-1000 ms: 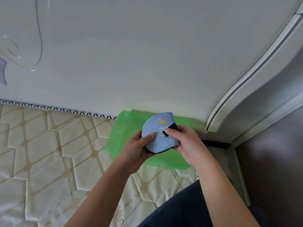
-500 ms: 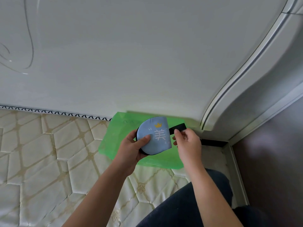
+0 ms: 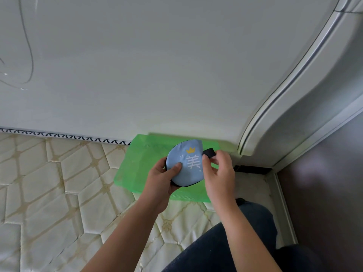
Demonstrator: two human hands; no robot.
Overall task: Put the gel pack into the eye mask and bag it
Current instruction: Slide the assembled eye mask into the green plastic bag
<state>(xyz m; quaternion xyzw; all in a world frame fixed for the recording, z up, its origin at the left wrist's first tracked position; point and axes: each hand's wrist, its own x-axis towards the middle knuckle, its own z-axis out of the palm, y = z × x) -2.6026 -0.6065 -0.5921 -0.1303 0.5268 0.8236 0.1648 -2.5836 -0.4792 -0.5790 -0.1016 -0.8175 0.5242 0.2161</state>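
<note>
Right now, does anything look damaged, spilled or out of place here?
Nothing stands out. Both hands hold the folded blue eye mask above the green bag, which lies flat on the mattress. The right hand pinches its black strap. No gel pack is visible.

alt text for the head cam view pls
Two bare hands hold a folded light-blue eye mask above a green mesh bag lying on a quilted mattress. The left hand grips the mask; the right hand pinches its black strap.
</note>
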